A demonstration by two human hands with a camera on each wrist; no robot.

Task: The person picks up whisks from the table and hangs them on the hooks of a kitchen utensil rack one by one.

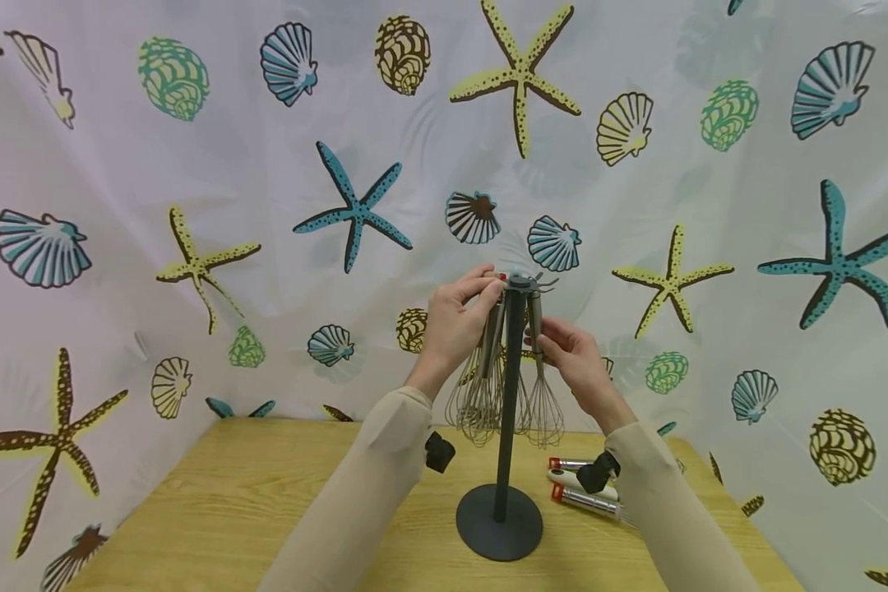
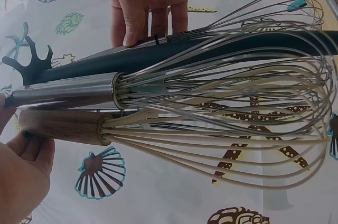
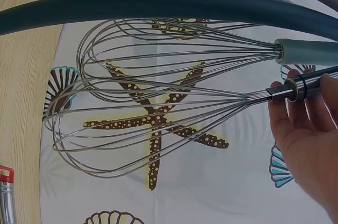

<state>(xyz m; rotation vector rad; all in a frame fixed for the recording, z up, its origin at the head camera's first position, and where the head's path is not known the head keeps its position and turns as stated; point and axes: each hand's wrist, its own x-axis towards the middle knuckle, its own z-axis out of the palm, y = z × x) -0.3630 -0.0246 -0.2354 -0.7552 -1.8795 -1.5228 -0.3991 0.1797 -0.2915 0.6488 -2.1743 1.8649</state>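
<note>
A person's left grip [image 1: 455, 316] clasps whisk handles [image 2: 68, 94] by a black stand [image 1: 505, 460], right grip [image 1: 573, 362] pinching a steel whisk [image 3: 280, 92]; red-tipped tools [image 1: 588, 501] lie right of the stand.

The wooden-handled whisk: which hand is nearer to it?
Left: the left hand is at the wooden-handled whisk; the right hand is across the dark pole, holding a steel-handled whisk.

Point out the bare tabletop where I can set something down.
The widest bare patch of table lies between the left sleeve and the patterned curtain. Crowded: right of the stand's base, where utensils lie partly hidden by the right sleeve, and above it, where whisks cluster around the pole.
</note>
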